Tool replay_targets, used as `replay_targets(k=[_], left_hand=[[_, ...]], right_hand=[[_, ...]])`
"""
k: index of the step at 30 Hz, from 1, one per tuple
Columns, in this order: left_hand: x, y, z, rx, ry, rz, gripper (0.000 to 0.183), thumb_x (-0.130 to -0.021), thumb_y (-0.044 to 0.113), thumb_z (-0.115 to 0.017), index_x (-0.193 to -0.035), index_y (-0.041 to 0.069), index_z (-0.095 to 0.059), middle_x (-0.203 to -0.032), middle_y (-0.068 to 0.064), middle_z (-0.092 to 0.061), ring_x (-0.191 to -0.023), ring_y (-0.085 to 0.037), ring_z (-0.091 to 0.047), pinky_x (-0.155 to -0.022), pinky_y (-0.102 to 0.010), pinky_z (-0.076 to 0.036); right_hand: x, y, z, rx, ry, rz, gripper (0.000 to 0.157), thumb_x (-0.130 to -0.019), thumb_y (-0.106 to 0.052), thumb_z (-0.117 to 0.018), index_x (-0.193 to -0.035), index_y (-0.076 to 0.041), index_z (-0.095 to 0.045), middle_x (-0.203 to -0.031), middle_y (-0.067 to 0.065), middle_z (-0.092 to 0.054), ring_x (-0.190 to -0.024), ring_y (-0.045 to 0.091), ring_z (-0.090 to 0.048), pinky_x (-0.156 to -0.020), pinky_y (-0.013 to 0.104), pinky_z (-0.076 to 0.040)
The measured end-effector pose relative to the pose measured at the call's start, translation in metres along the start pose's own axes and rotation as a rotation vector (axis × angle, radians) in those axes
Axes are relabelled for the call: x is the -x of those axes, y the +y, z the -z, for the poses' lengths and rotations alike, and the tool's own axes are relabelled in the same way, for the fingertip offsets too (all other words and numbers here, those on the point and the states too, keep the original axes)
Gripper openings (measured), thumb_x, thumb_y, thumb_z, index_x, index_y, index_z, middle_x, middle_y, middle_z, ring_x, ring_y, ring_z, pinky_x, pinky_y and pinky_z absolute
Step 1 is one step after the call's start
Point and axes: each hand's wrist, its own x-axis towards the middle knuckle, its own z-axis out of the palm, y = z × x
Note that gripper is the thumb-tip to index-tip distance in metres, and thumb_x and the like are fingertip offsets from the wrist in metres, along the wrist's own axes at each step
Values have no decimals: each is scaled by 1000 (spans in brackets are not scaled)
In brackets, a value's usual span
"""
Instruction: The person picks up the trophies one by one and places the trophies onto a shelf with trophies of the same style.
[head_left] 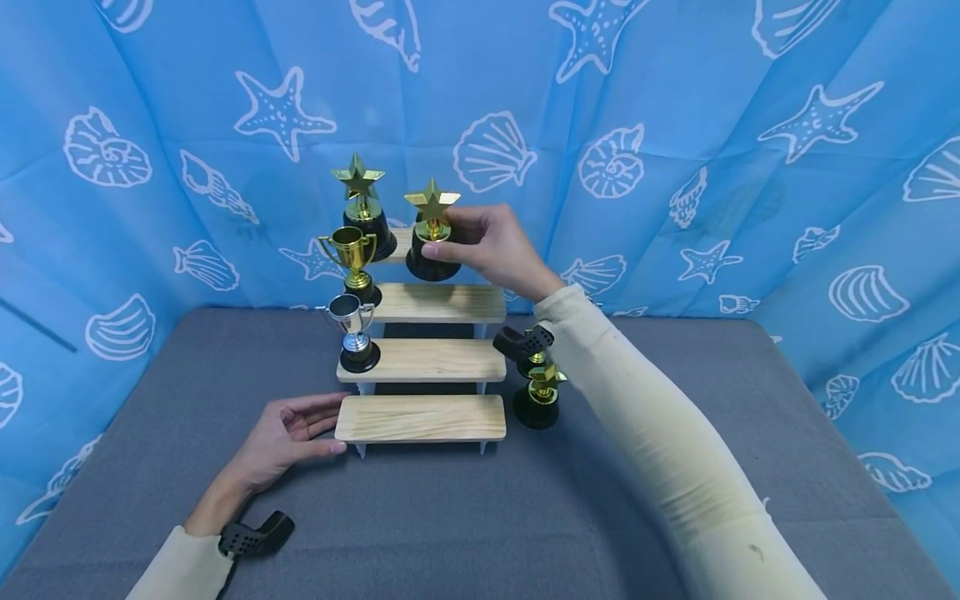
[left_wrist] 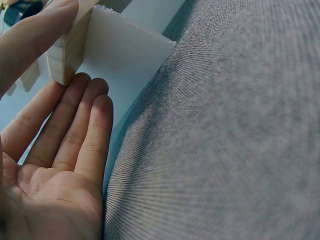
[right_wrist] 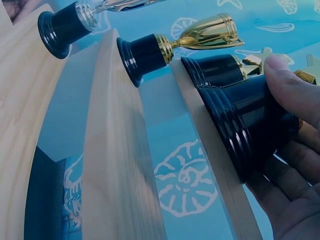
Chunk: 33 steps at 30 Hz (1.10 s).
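Note:
My right hand (head_left: 501, 247) grips a gold star trophy (head_left: 432, 265) by its black base, thumb in front and fingers behind. In the right wrist view that trophy's base (right_wrist: 250, 125) is right at the top step's surface. A second star trophy (head_left: 369, 233) stands to its left on the same step. Down at the lowest step (head_left: 420, 418), my left hand (head_left: 277, 442) touches the left end with extended fingers and thumb. The left wrist view shows the fingertips (left_wrist: 100, 85) against the board's end, the palm holding nothing.
A gold cup (head_left: 350, 247) and a silver cup (head_left: 358, 354) stand at the left ends of the middle steps. On the grey table (head_left: 420, 525), right of the stand, star-topped trophies (head_left: 537, 408) sit partly behind my right wrist. A blue curtain (head_left: 525, 67) hangs behind.

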Motion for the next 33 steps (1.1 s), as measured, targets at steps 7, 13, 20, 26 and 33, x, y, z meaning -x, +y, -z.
replay_targets(k=[7, 13, 20, 26, 33], left_hand=[[0, 0, 0, -1, 2, 1, 74, -78, -13, -79, -140, -21, -40, -140, -42, -46, -117, -8, -63, -102, -27, -53], [0, 1, -1, -6, 0, 3, 74, -78, -12, -79, -140, -21, -40, -140, -43, -45, -117, -8, -63, -102, -28, -53], [0, 1, 0, -2, -9, -13, 72, -79, -13, -78, -140, -21, -41, -139, -42, -46, -118, -9, -63, -102, -27, -53], [0, 1, 1, -3, -15, -25, 72, -79, -13, -78, -140, -21, -41, -138, -41, -48, -118, -10, -63, -102, -28, -53], [0, 1, 0, 2, -12, -20, 72, -78, -13, -78, -140, -22, -41, -139, -41, -48, -118, -10, -63, -102, -28, -53]], right_hand=[[-2, 1, 2, -37, -27, 12, 34, -91, -18, -79, -121, -4, -72, -101, 7, -76, -93, 21, -73, -85, 35, -62], [-3, 2, 3, -49, -36, 11, 34, -91, -17, -78, -122, -4, -72, -101, 8, -76, -94, 22, -73, -86, 35, -62], [-5, 0, 5, -41, -36, -37, 43, -91, -18, -79, -130, -3, -67, -113, 10, -74, -103, 19, -71, -92, 33, -60], [-6, 0, 7, -12, -27, -85, 57, -91, -21, -79, -141, -3, -57, -123, 11, -71, -110, 17, -69, -96, 31, -58], [-10, 1, 7, -4, -40, -82, 55, -92, -21, -78, -140, -4, -58, -119, 10, -73, -108, 17, -69, -94, 31, -59]])
